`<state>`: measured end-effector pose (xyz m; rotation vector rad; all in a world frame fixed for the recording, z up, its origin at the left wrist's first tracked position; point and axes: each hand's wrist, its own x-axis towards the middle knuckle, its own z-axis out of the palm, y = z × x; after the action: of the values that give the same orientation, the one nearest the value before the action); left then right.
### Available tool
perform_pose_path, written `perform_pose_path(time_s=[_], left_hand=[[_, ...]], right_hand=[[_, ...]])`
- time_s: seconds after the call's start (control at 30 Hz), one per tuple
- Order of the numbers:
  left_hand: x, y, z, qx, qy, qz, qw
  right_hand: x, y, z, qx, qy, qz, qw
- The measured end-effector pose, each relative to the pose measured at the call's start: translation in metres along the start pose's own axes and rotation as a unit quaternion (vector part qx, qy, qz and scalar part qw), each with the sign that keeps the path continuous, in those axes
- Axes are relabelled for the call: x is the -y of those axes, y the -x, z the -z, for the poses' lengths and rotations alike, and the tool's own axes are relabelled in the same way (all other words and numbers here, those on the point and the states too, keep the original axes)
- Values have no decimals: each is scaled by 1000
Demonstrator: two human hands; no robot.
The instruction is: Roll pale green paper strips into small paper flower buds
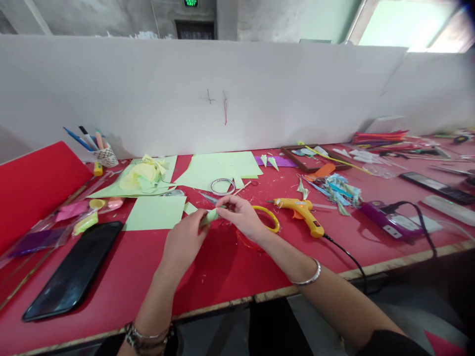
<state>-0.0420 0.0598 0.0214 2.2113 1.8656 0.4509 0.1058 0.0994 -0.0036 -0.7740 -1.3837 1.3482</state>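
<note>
My L hand point(185, 241) & R hand point(241, 216) pinched paper point(212, 215); est. light, crushable, best held lightly at edges.

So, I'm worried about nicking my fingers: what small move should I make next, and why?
I'd hold the green roll with the left hand alone and slide the scissors aside with the right hand. Both hands are at the roll, and the scissors' blades show just beyond the right fingertips.
</note>
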Motion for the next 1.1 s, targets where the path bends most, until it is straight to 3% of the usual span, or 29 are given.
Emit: perform_pose_path(time_s=[0.2,0.4,0.8,1.1], left_hand=[[-2,2,0,20,99,-25,995],[-3,3,0,26,164,-55,985],[1,1,-4,14,114,-81,990],[-2,0,-5,1,3,-96,995]], right_hand=[[5,2,-1,40,39,19,998],[6,3,-2,39,50,28,998],[0,2,-1,51,45,14,998],[-2,0,-4,29,14,4,999]])
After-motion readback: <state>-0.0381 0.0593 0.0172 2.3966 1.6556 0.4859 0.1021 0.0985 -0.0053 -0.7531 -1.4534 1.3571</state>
